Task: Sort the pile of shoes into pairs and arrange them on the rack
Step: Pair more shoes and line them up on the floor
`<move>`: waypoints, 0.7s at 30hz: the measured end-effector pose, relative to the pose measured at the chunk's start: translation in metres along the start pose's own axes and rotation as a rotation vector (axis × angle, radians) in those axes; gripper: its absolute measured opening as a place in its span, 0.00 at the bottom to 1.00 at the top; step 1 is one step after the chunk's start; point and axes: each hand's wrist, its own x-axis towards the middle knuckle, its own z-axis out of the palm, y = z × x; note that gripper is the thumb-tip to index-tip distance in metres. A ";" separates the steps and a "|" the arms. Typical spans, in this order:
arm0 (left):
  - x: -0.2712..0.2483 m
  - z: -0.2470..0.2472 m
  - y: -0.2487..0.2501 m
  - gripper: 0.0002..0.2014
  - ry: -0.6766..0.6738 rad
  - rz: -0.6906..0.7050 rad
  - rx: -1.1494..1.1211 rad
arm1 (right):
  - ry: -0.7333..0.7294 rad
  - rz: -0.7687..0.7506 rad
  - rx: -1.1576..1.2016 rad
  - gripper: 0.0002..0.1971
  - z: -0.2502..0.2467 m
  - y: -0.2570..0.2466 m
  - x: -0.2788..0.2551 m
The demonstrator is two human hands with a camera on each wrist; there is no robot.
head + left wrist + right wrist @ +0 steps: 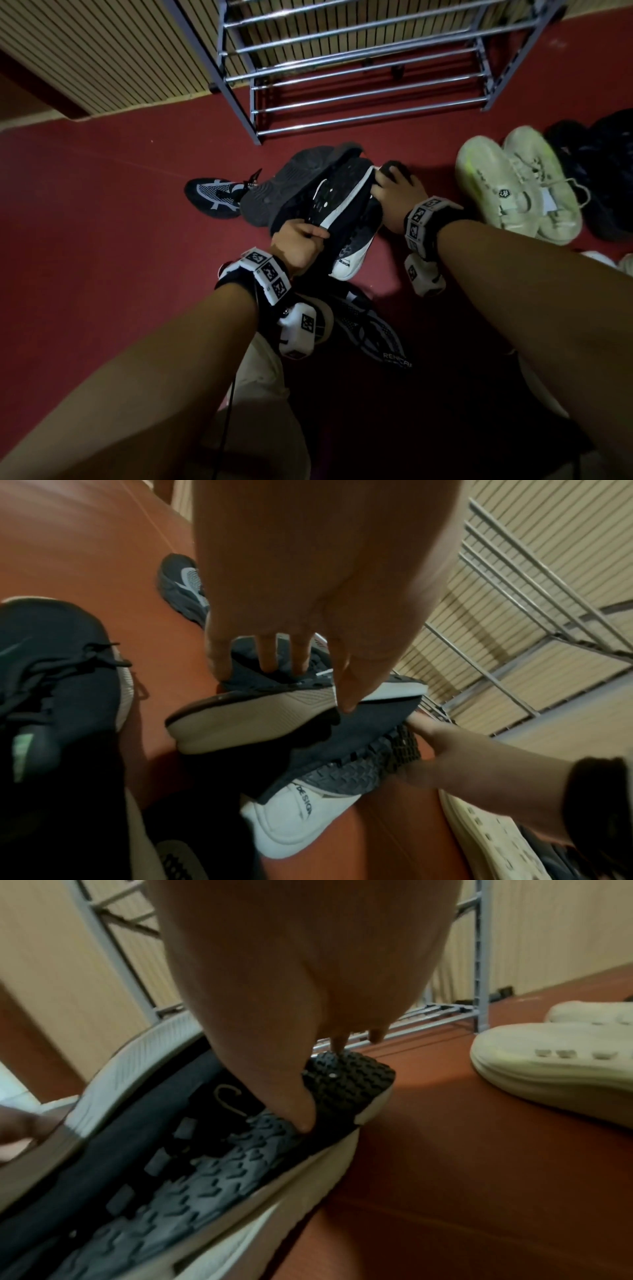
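Two black sneakers with white soles are lifted together above the red floor. My left hand (301, 243) grips the upper sneaker (329, 202) at its collar, with the fingers (267, 664) inside the opening and the thumb on the pale midsole (246, 723). My right hand (394, 195) holds the toe end of the other sneaker (301, 815), thumb pressed on its black tread (212, 1191) and fingers curled over the tip. That sneaker has a white heel with printed lettering. The grey metal rack (359, 68) stands just beyond, with nothing on the bars in view.
A dark grey shoe (291, 185) lies behind the held ones. One black-and-grey patterned sneaker (215, 197) sits to the left, and another (370, 335) under my left wrist. A cream pair (513, 185) and dark shoes (599, 171) lie right. A slatted wall backs the rack.
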 end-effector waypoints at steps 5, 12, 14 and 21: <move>0.001 0.015 0.006 0.19 -0.004 0.024 0.237 | 0.139 -0.038 -0.144 0.21 -0.008 -0.002 -0.005; 0.003 0.015 0.005 0.31 -0.147 -0.026 0.531 | 0.083 0.058 -0.073 0.22 0.008 0.010 -0.037; 0.002 0.010 0.008 0.31 -0.154 -0.012 0.569 | 0.076 0.074 -0.026 0.23 0.011 0.012 -0.044; -0.002 -0.001 0.020 0.22 0.098 0.030 0.324 | 0.020 0.124 0.019 0.28 0.006 0.016 -0.055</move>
